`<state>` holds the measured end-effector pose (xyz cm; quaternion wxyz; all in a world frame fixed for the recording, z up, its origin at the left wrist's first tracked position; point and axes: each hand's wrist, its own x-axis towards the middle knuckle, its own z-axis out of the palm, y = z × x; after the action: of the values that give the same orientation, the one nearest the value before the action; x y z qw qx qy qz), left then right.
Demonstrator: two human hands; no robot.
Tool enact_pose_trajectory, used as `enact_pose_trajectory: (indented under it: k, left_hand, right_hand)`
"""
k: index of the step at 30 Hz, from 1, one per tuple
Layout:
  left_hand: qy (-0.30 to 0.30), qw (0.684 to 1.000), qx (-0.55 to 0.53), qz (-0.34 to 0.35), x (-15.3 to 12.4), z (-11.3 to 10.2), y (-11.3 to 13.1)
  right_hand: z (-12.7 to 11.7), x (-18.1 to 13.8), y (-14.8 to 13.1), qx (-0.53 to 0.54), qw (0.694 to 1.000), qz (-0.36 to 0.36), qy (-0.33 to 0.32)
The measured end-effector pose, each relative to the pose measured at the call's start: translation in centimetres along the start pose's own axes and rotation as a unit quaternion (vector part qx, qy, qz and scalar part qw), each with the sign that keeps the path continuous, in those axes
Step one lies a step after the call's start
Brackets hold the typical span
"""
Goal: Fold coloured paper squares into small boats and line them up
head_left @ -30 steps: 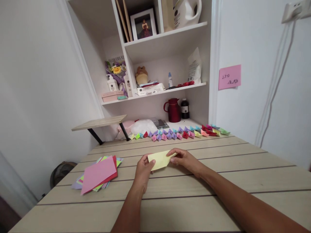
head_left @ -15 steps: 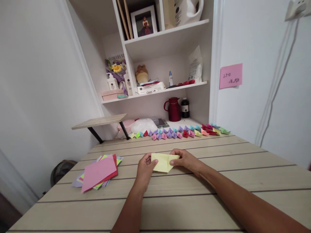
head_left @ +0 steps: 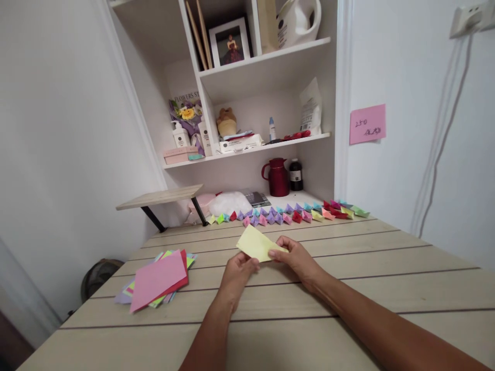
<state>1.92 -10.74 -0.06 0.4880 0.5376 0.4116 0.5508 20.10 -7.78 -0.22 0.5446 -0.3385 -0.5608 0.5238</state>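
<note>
A folded sheet of yellow paper (head_left: pixel 255 244) is held above the wooden table, tilted with its left end raised. My right hand (head_left: pixel 294 259) pinches its right end, thumb in front and fingers behind. My left hand (head_left: pixel 236 274) is closed at the lower left edge, its fingertips partly behind the sheet and its thumb just below it. To the left lies a loose stack of coloured paper sheets (head_left: pixel 158 278), a pink one on top. Small folded paper pieces (head_left: pixel 279 218) in many colours stand in rows along the table's back edge.
The slatted table (head_left: pixel 309 330) backs onto a white shelf unit (head_left: pixel 266 62). A small raised wooden stand (head_left: pixel 160 197) is at the back left. A red jug (head_left: pixel 278 178) and a dark bottle (head_left: pixel 296 174) stand behind the folded pieces. A pink note (head_left: pixel 367 123) hangs on the right wall.
The yellow paper has tilted, its left end now higher. My left hand has slid from the sheet's left side to its lower edge, while my right hand keeps its pinch. The view has shifted slightly.
</note>
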Motion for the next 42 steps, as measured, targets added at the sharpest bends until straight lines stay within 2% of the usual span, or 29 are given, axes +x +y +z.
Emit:
enact_pose_trajectory:
  k: [7,14,18,26,37,39,42]
  left_hand:
    - [0.061,0.997,0.037,0.003,-0.3,0.6,0.0]
    - [0.066,0.997,0.051,0.000,-0.6,0.9,0.5]
    - [0.066,0.996,0.057,-0.004,-0.7,0.9,0.6]
    - [0.072,0.995,0.063,-0.009,-0.3,0.4,0.1]
    - [0.075,0.994,0.076,-0.012,-0.3,0.1,-0.2]
    - [0.067,0.995,0.074,-0.015,-0.2,0.1,-0.3]
    - [0.050,0.996,0.068,-0.020,-0.3,0.3,-0.3]
  right_hand:
    - [1.1,-0.1,0.5,0.004,0.999,0.000,-0.039]
    - [1.3,-0.3,0.0,0.020,0.998,0.008,-0.059]
    - [1.2,-0.3,-0.3,-0.006,0.997,0.028,-0.067]
    - [0.8,-0.1,-0.4,-0.039,0.998,0.017,-0.040]
    - [-0.2,-0.2,-1.2,-0.057,0.996,0.027,0.056]
    - [-0.1,-0.3,-1.3,-0.057,0.997,0.027,0.044]
    - [0.1,-0.2,-0.9,-0.052,0.998,0.025,-0.016]
